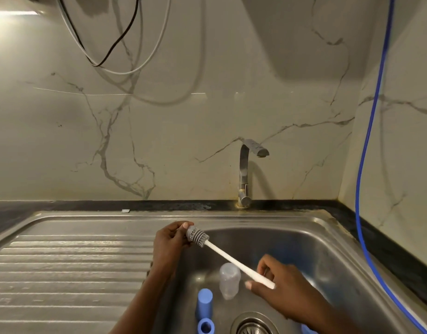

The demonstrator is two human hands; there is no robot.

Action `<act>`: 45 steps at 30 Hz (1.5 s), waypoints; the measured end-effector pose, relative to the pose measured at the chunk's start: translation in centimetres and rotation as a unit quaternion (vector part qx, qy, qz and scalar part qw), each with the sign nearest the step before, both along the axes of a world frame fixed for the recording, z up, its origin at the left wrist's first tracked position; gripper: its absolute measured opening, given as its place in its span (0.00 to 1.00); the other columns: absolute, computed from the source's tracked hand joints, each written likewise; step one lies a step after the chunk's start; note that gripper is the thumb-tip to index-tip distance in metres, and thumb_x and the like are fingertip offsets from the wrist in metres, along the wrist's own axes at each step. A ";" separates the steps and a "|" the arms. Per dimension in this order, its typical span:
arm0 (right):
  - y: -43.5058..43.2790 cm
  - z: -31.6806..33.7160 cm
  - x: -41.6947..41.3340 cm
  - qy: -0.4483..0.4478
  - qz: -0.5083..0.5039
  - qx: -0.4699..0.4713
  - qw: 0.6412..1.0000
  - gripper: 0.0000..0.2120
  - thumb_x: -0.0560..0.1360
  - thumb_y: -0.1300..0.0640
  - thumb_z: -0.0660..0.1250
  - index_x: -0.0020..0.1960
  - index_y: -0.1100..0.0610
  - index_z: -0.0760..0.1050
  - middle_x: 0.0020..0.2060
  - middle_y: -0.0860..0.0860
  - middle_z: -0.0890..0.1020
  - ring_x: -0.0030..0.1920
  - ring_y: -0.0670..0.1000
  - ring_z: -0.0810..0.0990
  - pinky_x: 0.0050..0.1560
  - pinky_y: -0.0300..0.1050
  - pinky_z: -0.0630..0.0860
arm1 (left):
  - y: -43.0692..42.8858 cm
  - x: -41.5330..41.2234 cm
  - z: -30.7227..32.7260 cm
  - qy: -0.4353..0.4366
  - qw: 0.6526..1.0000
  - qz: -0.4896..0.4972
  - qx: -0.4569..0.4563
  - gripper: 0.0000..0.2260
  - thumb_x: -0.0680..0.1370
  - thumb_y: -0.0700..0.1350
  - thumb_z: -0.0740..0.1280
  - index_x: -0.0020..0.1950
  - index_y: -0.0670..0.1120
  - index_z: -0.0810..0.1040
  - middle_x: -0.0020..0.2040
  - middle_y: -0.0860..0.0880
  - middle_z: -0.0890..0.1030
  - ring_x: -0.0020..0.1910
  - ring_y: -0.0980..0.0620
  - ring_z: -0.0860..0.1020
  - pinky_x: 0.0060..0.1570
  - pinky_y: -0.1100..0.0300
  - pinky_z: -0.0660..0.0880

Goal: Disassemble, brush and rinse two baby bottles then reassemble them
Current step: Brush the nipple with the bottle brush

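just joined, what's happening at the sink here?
A person holds a bottle brush over the sink with both hands: the left hand pinches its grey bristle head, the right hand holds the white handle. A clear bottle, a blue cylinder and a blue ring sit in the basin, untouched. No water shows at the tap.

Pale marble-veined wall runs across the back and turns a corner on the right. A steel tap rises from the dark desk behind the stainless sink, ribbed drainboard on the left. Black and white cables loop overhead, and a blue cable hangs down the right.
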State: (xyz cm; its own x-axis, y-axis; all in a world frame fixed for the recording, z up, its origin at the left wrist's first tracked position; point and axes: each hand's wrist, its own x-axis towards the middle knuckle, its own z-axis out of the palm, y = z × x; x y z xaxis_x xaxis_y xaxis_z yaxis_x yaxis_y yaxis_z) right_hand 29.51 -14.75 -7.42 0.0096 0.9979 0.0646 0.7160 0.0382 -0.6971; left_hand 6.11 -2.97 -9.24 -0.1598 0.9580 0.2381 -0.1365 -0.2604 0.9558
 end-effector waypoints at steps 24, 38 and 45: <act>0.6 -1.2 0.3 -0.209 -0.036 0.081 0.974 0.19 0.67 0.33 0.51 0.48 0.45 0.67 0.43 0.42 0.73 0.50 0.45 0.77 0.48 0.43 0.73 | 0.6 0.3 -0.7 0.043 0.998 0.050 -0.011 0.05 0.79 0.43 0.69 0.49 0.45 0.85 0.40 0.44 0.85 0.41 0.48 0.83 0.38 0.58 0.81; 0.1 0.4 -0.6 0.062 0.037 -0.130 0.989 0.16 0.71 0.39 0.69 0.47 0.51 0.82 0.35 0.51 0.81 0.36 0.51 0.80 0.40 0.40 0.73 | -0.1 0.2 -0.2 -0.115 0.988 -0.091 -0.042 0.09 0.77 0.41 0.66 0.51 0.36 0.81 0.49 0.34 0.83 0.50 0.39 0.82 0.54 0.46 0.79; -0.1 0.1 -1.7 -0.257 -0.055 0.129 0.956 0.12 0.80 0.41 0.47 0.52 0.46 0.63 0.49 0.46 0.76 0.54 0.50 0.79 0.48 0.45 0.71 | -0.1 -0.1 0.0 -0.110 0.992 -0.057 -0.030 0.07 0.80 0.38 0.64 0.51 0.37 0.80 0.45 0.37 0.82 0.45 0.44 0.82 0.43 0.57 0.82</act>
State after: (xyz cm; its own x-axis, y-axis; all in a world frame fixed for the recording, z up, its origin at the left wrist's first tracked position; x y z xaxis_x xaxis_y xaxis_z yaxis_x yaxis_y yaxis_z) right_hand 27.78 -14.84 -7.36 0.0151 0.9431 0.3323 0.9713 0.0651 -0.2288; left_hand 5.97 -3.08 -9.28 -0.0925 0.9840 0.1521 -0.3689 -0.1757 0.9127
